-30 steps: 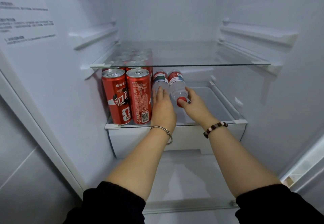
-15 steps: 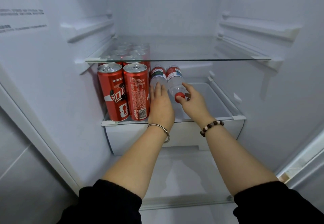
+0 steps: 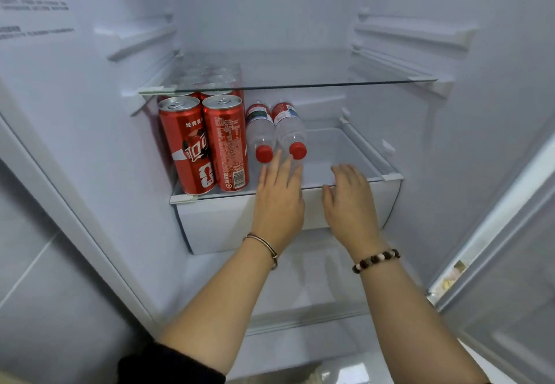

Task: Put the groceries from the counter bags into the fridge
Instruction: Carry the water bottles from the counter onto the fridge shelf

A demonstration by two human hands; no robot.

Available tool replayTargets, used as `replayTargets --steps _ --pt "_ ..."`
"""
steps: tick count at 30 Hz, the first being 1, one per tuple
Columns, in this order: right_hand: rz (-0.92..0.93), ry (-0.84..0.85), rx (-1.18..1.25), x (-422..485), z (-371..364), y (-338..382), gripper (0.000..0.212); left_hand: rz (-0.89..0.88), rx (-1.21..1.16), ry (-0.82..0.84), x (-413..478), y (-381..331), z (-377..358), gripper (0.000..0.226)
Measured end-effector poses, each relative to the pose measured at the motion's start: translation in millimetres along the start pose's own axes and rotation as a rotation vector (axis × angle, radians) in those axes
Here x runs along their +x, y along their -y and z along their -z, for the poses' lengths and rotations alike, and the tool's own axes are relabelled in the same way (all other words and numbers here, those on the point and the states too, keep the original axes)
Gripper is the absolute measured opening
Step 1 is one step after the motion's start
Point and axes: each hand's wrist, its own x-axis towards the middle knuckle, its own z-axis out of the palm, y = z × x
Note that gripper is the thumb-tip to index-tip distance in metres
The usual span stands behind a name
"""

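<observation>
Two clear water bottles with red caps lie side by side on the lower glass shelf of the fridge, caps towards me: the left bottle and the right bottle. Left of them stand several red cola cans in rows. My left hand hovers just in front of the bottle caps, fingers straight, holding nothing. Over the shelf's front edge my right hand is relaxed and empty, apart from the bottles.
An upper glass shelf spans the fridge above the cans. A white drawer sits under the lower shelf. The fridge door edge stands at the right. The shelf right of the bottles holds nothing.
Both hands have let go of the bottles and drawn back towards me. The bottles now lie free on the shelf with both red caps showing.
</observation>
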Motion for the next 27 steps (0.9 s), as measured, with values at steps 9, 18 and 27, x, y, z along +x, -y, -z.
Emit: replayTargets --steps 9,18,27 --pt "-0.199 -0.019 -0.098 -100 4 -27 0.049 -0.149 -0.093 0.152 -69 -40 -25 0.051" --pt "-0.432 -0.051 -0.094 -211 30 -67 0.048 -0.308 -0.279 0.347 -131 -108 -38 0.058" --pt "-0.6 -0.115 -0.195 -288 86 -102 0.045 -0.49 -0.32 0.465 -175 -188 -30 0.062"
